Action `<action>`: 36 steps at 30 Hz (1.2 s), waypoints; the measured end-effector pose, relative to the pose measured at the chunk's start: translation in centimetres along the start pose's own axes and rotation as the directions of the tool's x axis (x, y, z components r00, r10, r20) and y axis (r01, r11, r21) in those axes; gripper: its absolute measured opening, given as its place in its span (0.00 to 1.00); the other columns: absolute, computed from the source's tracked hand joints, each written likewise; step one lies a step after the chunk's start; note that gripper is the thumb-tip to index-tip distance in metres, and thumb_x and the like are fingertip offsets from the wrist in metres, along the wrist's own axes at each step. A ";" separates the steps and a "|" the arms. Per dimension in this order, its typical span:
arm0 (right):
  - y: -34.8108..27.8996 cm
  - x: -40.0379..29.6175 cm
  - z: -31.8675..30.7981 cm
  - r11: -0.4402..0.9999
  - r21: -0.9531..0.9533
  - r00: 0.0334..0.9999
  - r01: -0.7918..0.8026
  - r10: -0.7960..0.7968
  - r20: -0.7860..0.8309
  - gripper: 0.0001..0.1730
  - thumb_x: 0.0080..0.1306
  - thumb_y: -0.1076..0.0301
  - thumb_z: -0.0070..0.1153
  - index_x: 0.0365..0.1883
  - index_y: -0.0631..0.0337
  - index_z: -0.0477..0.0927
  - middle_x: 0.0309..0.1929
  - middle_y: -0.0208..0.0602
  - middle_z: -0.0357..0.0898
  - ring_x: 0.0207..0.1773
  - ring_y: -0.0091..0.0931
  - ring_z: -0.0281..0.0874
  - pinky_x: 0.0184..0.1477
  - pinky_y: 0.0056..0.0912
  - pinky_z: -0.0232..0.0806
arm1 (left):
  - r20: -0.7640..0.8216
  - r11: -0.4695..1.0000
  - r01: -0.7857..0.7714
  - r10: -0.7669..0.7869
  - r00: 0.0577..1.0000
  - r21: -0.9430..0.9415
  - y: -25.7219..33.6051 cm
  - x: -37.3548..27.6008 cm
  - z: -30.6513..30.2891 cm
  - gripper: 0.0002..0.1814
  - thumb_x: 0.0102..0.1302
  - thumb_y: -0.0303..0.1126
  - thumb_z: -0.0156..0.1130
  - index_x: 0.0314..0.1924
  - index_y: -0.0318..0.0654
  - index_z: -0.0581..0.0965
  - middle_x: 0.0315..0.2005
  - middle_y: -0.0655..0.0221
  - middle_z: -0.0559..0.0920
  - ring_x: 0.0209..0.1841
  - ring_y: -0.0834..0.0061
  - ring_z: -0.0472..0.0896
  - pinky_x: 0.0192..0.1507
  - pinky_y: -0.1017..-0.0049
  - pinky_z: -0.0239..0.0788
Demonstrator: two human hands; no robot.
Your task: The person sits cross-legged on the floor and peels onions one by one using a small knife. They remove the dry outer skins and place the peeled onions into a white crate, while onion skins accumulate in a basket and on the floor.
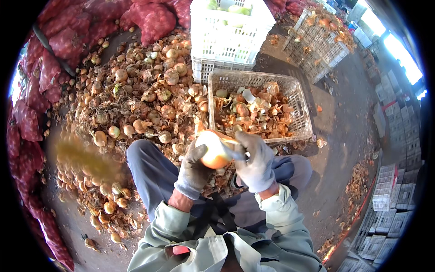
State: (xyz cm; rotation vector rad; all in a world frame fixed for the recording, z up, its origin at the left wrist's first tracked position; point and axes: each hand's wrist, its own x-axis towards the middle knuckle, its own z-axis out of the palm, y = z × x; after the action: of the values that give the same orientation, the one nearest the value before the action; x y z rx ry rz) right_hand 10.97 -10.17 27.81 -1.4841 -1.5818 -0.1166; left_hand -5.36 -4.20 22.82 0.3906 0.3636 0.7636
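My left hand [195,170], in a soiled knit glove, is closed around a partly peeled onion [213,149], its thumb on the near side. My right hand [255,159], gloved too, grips a small blurred knife [234,154] whose blade lies against the onion's right side. The knife's handle is mostly hidden in the fingers. Just beyond my hands stands a dirty plastic crate [260,139] with onion skins [265,112] and several onions in it. A wide heap of unpeeled onions and dry skins [136,102] spreads to the left.
Stacked white crates [224,44] holding pale peeled onions rise beyond the near crate. Red mesh sacks [149,20] line the left and far left. More crates [316,44] with skins on top stand at the upper right; grey crates [384,200] are stacked along the right edge.
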 end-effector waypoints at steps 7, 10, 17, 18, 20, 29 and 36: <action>4.7 1.2 -0.9 0.979 -0.141 0.988 -0.146 0.138 -0.064 0.21 0.56 0.80 0.61 0.49 0.60 0.77 0.37 0.46 0.79 0.38 0.44 0.80 0.39 0.44 0.72 | -0.020 0.984 0.131 -0.135 0.991 -0.124 -0.4 -1.7 -0.8 0.38 0.60 0.44 0.66 0.64 0.29 0.68 0.54 0.52 0.80 0.50 0.53 0.83 0.38 0.60 0.83; 5.9 1.2 -1.6 0.968 -0.171 0.983 -0.185 0.180 -0.043 0.19 0.58 0.78 0.61 0.49 0.60 0.78 0.39 0.47 0.80 0.40 0.45 0.80 0.40 0.45 0.72 | 0.181 0.916 0.258 -0.210 0.961 -0.308 -0.1 -1.4 -1.4 0.39 0.60 0.51 0.65 0.63 0.29 0.69 0.51 0.48 0.81 0.43 0.49 0.84 0.27 0.57 0.81; 1.3 1.1 -5.2 1.000 0.015 0.939 -0.002 -0.003 0.345 0.24 0.70 0.48 0.54 0.55 0.56 0.79 0.33 0.41 0.77 0.34 0.41 0.78 0.32 0.43 0.70 | 0.087 0.928 0.143 -0.120 0.989 -0.344 0.3 -1.1 -0.7 0.38 0.63 0.52 0.64 0.64 0.33 0.68 0.51 0.50 0.80 0.39 0.52 0.85 0.25 0.60 0.82; 0.7 1.0 -5.7 1.000 -0.009 0.913 0.007 -0.003 0.409 0.23 0.70 0.49 0.54 0.54 0.55 0.80 0.32 0.39 0.76 0.32 0.40 0.77 0.31 0.42 0.69 | 0.141 0.923 0.166 -0.123 0.982 -0.348 0.5 -1.0 -1.1 0.38 0.63 0.52 0.64 0.64 0.33 0.68 0.52 0.51 0.80 0.42 0.52 0.85 0.31 0.59 0.83; 0.0 0.3 -5.9 0.999 -0.025 0.886 0.040 -0.024 0.462 0.18 0.69 0.53 0.56 0.50 0.53 0.82 0.27 0.34 0.71 0.28 0.37 0.74 0.28 0.41 0.66 | 0.117 0.929 0.139 -0.105 0.988 -0.343 0.4 -1.0 -1.5 0.39 0.62 0.52 0.65 0.65 0.33 0.68 0.53 0.52 0.80 0.48 0.54 0.84 0.42 0.58 0.82; -0.5 -0.6 -4.6 0.974 -0.220 0.914 0.048 0.046 0.402 0.14 0.64 0.61 0.61 0.47 0.52 0.82 0.26 0.34 0.73 0.29 0.37 0.76 0.29 0.41 0.69 | 0.057 0.984 0.079 -0.070 0.996 -0.160 -0.2 -1.3 -0.4 0.41 0.61 0.50 0.67 0.66 0.29 0.67 0.58 0.53 0.78 0.58 0.58 0.80 0.63 0.58 0.71; 0.4 -2.4 -3.6 0.942 0.116 0.902 -0.315 0.259 0.346 0.16 0.70 0.55 0.58 0.47 0.56 0.81 0.25 0.38 0.76 0.26 0.39 0.76 0.28 0.36 0.68 | 0.120 0.979 0.145 -0.127 0.985 -0.146 0.2 -1.1 -0.5 0.40 0.61 0.47 0.67 0.66 0.29 0.66 0.57 0.53 0.79 0.56 0.57 0.81 0.59 0.60 0.75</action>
State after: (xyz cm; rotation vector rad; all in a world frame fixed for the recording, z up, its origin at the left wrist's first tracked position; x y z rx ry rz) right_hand 12.86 -14.12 28.06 -1.6432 -1.5592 0.4478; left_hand -6.39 -4.74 22.70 0.2584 0.2232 0.6284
